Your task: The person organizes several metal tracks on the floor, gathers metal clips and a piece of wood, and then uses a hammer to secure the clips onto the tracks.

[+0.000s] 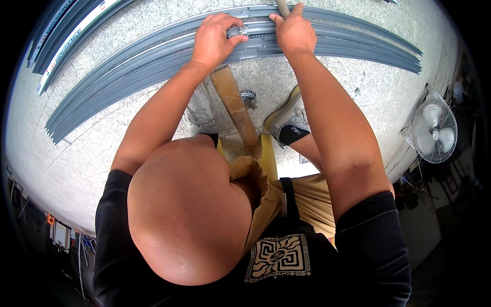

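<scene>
Several long grey metal profiles (148,56) lie side by side across the floor in front of me, curved by the lens. My left hand (212,41) is closed over them, thumb and forefinger pinching a small shiny metal clip (238,33) at a profile's channel. To its right, my right hand (296,35) is closed around a pale wooden handle (282,7); the tool's far end lies beyond the frame's upper edge. That hand stays just above the profiles, close to a sleeve-like joint (258,43) on the nearest one.
A wooden board (232,100) runs from the profiles toward me between my feet. Beside it sits a small black-and-white object (248,96). My grey shoe (289,113) is right of it. More bundled profiles (76,36) lie upper left. A fan (434,131) stands at the right.
</scene>
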Available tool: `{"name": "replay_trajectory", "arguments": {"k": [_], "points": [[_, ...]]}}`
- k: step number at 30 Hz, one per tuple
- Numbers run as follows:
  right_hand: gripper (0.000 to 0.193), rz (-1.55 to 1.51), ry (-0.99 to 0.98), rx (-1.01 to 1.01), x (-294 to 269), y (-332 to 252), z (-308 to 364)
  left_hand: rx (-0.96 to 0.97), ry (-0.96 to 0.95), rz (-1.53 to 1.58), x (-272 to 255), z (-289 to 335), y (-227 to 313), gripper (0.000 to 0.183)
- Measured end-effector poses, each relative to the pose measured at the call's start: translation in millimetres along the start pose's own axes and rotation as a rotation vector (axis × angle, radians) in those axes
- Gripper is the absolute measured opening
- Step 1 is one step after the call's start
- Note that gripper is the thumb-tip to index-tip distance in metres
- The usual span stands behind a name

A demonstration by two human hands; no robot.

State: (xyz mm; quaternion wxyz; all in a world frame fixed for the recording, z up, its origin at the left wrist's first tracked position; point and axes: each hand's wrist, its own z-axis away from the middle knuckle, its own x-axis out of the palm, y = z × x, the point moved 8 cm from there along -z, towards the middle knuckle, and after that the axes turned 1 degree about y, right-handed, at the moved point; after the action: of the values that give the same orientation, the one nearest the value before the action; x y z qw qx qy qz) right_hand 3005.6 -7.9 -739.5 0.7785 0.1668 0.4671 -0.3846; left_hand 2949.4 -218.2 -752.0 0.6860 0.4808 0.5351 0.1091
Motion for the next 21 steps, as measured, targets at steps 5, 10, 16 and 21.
{"name": "replay_trajectory", "arguments": {"k": [5, 10, 16, 21], "points": [[0.097, -0.024, -0.015, 0.011, 0.4, 3.4, -1.1, 0.024, -0.035, -0.039, -0.1, -2.1, 6.3, 0.033], [0.097, -0.013, -0.013, -0.024, 0.5, -3.6, 0.9, 0.012, -0.069, -0.087, -5.3, -5.8, 8.8, 0.034], [0.096, 0.002, -0.012, 0.012, 1.3, 15.7, -3.2, -0.030, -0.157, -0.092, 16.0, -10.3, 10.9, 0.032], [0.095, -0.032, -0.022, -0.032, 0.4, -4.9, 2.5, 0.044, -0.111, -0.100, -11.6, -2.2, 6.8, 0.033]]}}
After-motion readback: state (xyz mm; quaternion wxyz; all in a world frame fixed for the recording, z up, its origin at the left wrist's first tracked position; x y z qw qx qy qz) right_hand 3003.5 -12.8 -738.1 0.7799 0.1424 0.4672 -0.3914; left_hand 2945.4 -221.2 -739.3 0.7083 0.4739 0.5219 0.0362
